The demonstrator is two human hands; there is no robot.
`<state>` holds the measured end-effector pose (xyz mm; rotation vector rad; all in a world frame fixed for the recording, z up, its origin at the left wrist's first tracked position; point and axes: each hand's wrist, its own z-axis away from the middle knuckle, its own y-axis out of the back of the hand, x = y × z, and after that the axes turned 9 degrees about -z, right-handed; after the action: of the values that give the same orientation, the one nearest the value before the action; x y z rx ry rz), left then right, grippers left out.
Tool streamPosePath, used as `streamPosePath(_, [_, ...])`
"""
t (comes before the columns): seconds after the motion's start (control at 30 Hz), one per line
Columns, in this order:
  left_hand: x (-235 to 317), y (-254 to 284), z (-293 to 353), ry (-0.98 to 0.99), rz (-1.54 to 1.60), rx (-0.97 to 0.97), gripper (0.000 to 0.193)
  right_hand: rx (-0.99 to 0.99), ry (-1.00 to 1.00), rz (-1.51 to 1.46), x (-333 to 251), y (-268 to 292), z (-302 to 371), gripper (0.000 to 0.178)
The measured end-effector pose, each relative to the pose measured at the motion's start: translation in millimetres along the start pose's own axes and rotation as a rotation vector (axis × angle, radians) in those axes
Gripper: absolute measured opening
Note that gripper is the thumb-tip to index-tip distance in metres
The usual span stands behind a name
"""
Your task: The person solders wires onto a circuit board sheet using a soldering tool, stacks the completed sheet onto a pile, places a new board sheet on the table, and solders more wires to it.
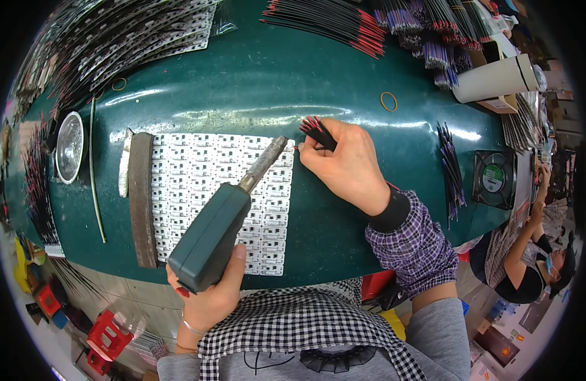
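My left hand [218, 292] is closed around the handle of a dark green soldering gun [211, 232]. The gun's metal tip slants up and right, over the top right corner of a white panel of small circuit boards [191, 174]. My right hand [351, 166] pinches a bundle of black wires with red ends [316, 131] just right of that corner. One wire end pokes out from the fingers toward the panel's edge, close to the gun's tip. Whether tip and wire touch, I cannot tell. Across the panel's left side lies a brown bar [141, 200].
Left of the panel stand a round metal dish [71, 147] and a thin rod [94, 171]. Wired panels [147, 44] are heaped at the upper left. Wire bundles [331, 22], a white cylinder [496, 79] and a small fan [493, 179] occupy the far and right sides. Another person [528, 267] works at right.
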<state>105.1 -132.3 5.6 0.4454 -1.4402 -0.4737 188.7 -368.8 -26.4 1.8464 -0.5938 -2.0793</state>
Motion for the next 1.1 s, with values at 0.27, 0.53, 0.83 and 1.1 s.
streamPosePath(0.27, [-5.6, 11.3, 7.5, 0.097, 0.024, -0.104, 0.034, -0.056, 0.013, 0.018, 1.3, 7.5, -6.2, 0.017])
streamPosePath(0.53, [-3.9, -2.0, -1.5, -0.054, 0.029, 0.019, 0.011, -0.226, -0.021, -0.055, 7.7, 19.3, -19.8, 0.021])
streamPosePath(0.83, [-2.6, -1.3, -1.2, -0.173, -0.102, 0.003, 0.006, -0.18, 0.007, -0.05, 5.8, 15.2, -16.0, 0.018])
streamPosePath(1.1, [-2.9, 9.6, 18.0, 0.162, 0.254, 0.082, 0.043, -0.188, 0.029, 0.038, 1.3, 17.0, -11.8, 0.018])
